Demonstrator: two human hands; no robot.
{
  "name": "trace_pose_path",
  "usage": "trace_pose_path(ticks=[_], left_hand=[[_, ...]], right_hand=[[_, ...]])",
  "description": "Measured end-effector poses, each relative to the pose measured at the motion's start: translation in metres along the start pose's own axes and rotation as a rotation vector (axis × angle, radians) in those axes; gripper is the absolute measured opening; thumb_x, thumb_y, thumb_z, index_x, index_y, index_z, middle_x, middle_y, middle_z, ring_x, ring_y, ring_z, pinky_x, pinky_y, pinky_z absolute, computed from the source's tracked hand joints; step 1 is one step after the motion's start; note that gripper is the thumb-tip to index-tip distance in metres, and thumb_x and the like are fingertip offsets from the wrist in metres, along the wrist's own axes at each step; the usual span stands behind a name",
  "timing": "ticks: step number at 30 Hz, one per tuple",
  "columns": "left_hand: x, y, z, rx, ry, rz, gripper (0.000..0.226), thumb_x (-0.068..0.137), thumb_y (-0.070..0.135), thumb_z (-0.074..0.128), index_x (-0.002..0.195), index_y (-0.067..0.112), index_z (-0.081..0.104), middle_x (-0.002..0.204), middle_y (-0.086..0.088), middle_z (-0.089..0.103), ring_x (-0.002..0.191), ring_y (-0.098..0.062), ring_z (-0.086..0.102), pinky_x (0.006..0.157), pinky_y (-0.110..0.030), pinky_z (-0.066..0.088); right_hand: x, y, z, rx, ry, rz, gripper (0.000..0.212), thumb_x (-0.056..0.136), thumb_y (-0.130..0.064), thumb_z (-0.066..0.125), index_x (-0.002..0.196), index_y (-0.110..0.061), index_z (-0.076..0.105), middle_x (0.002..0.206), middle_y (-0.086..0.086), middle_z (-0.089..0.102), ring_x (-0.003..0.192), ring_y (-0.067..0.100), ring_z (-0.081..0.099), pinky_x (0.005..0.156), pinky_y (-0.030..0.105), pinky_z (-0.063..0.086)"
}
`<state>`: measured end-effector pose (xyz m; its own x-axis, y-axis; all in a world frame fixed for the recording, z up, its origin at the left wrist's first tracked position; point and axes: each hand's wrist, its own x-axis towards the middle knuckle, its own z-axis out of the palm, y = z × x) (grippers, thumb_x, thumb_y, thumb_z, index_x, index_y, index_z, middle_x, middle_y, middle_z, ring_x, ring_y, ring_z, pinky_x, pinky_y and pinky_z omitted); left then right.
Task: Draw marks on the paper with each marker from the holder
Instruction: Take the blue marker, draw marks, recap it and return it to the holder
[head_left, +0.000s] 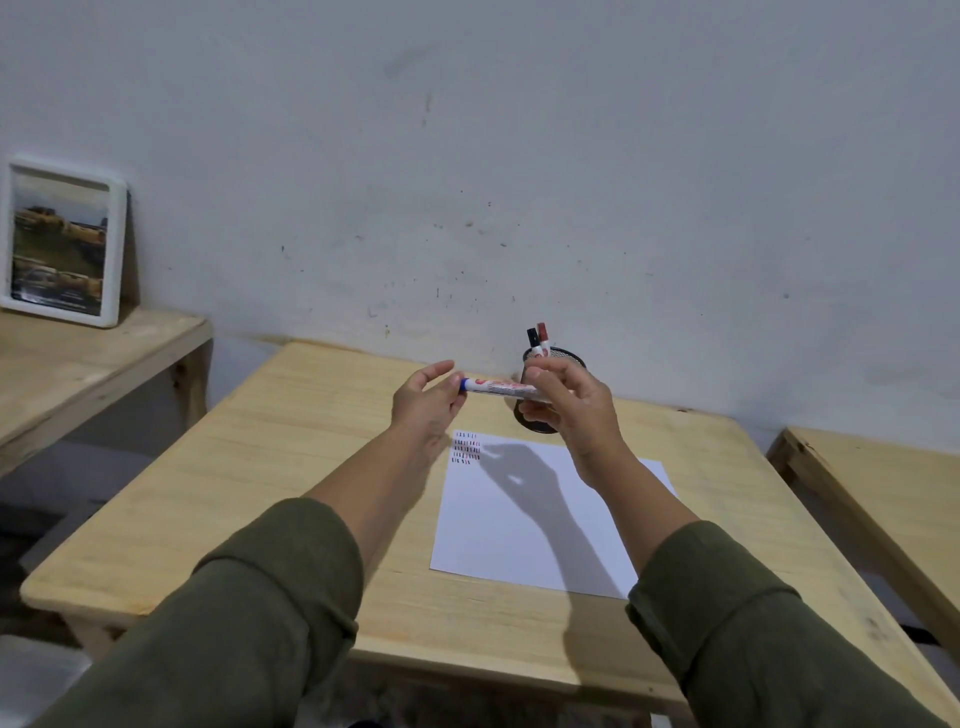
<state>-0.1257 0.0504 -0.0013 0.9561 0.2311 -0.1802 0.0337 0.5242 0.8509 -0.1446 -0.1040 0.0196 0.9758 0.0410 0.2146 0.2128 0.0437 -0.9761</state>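
A white sheet of paper (540, 519) lies on the wooden table (291, 467), with rows of small red and dark marks at its far left corner. Above it I hold a white marker with a blue cap (493, 387) level between both hands. My right hand (571, 405) grips its right end. My left hand (426, 400) has fingers spread, fingertips at the blue cap end. Behind my right hand stands a black mesh holder (563, 358) with a black-capped marker (533, 338) and a red-capped marker (543, 335) sticking up.
A low wooden bench (78, 364) at the left carries a white-framed picture (62, 239) leaning on the wall. Another wooden table (883, 499) stands at the right. The grey wall rises just behind the holder.
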Motion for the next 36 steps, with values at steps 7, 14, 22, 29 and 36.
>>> trace_pose_path(ticks=[7, 14, 22, 29, 36], left_hand=[[0.007, 0.018, 0.008, -0.029, -0.038, 0.045, 0.027, 0.092, 0.003, 0.051, 0.118, -0.003, 0.057, 0.085, -0.003, 0.061, 0.095, -0.016, 0.058, 0.092, -0.024, 0.047], [0.008, 0.022, 0.025, 0.200, -0.057, 0.139, 0.011, 0.090, 0.010, 0.056, 0.092, 0.015, 0.066, 0.083, 0.004, 0.067, 0.093, -0.013, 0.060, 0.096, -0.027, 0.048], [0.004, 0.019, 0.036, 0.330, -0.222, 0.271, 0.015, 0.091, 0.021, 0.055, 0.101, 0.023, 0.065, 0.102, 0.004, 0.070, 0.104, -0.010, 0.060, 0.097, -0.027, 0.043], [0.023, -0.018, -0.018, 0.990, -0.198, 0.339, 0.033, 0.090, 0.029, 0.056, 0.122, 0.019, 0.059, 0.125, 0.002, 0.061, 0.108, -0.011, 0.057, 0.082, -0.011, 0.042], [0.036, -0.047, -0.076, 1.444, -0.265, 0.376, 0.068, 0.078, 0.061, 0.049, 0.133, 0.021, 0.049, 0.141, 0.003, 0.049, 0.136, -0.015, 0.038, 0.109, -0.031, 0.026]], right_hand=[[0.005, 0.008, -0.002, -0.358, -0.118, 0.013, 0.010, 0.088, -0.012, 0.062, 0.097, -0.008, 0.067, 0.076, 0.005, 0.066, 0.051, 0.011, 0.060, 0.059, 0.026, 0.053], [0.005, 0.016, 0.001, -0.547, -0.102, -0.009, 0.020, 0.093, -0.014, 0.054, 0.106, -0.010, 0.068, 0.072, 0.001, 0.063, 0.052, 0.012, 0.055, 0.053, 0.017, 0.048], [0.012, 0.022, 0.000, -0.514, -0.104, -0.061, 0.026, 0.093, -0.009, 0.048, 0.115, -0.012, 0.061, 0.084, 0.000, 0.065, 0.069, 0.013, 0.064, 0.080, 0.036, 0.055], [0.050, -0.003, -0.013, -0.458, 0.216, -0.124, 0.016, 0.092, -0.024, 0.056, 0.102, -0.012, 0.061, 0.086, -0.002, 0.067, 0.082, 0.017, 0.070, 0.075, 0.030, 0.053], [0.104, -0.006, -0.026, -0.595, 0.411, -0.174, 0.022, 0.091, -0.031, 0.057, 0.105, -0.016, 0.065, 0.102, 0.010, 0.063, 0.082, 0.015, 0.055, 0.066, 0.022, 0.038]])
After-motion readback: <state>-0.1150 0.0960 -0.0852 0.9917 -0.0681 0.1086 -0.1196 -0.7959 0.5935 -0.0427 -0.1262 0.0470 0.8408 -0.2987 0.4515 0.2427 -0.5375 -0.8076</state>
